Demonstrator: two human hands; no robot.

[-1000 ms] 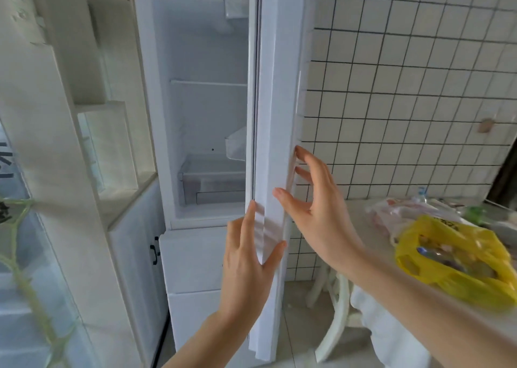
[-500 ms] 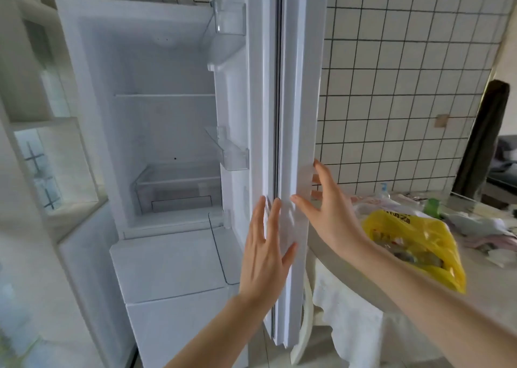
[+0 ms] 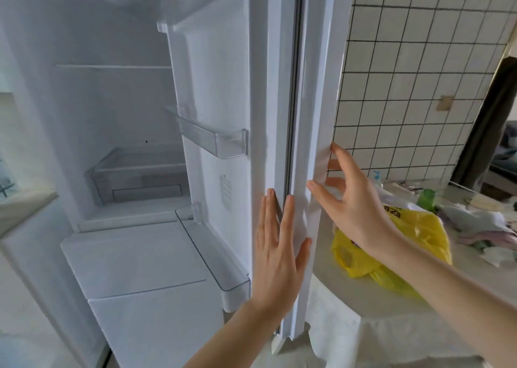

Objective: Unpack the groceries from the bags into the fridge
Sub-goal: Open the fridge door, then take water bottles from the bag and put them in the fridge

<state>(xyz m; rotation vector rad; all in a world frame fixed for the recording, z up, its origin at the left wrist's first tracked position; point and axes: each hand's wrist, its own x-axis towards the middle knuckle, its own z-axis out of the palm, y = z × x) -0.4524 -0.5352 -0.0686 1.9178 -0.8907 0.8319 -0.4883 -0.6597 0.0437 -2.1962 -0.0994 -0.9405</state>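
The white fridge [image 3: 117,110] stands open and its shelves look empty, with a clear drawer [image 3: 140,177] low inside. Its door [image 3: 279,88] is swung out toward me, edge-on. My left hand [image 3: 279,250] lies flat against the door's edge, fingers apart. My right hand [image 3: 352,205] touches the door's outer side with spread fingers and holds nothing. A yellow grocery bag [image 3: 414,233] lies on the table [image 3: 349,297] to the right, behind my right wrist.
Clear door bins [image 3: 215,141] hang on the door's inner side. The lower freezer door [image 3: 145,255] is closed. A tiled wall [image 3: 419,74] rises behind the table. A green bottle [image 3: 426,197], other bags and crumpled items [image 3: 481,227] lie on the table's far right.
The fridge door has swung further open, showing more of the inside and the door bins. Both hands stay on the door's edge and my view has moved closer.
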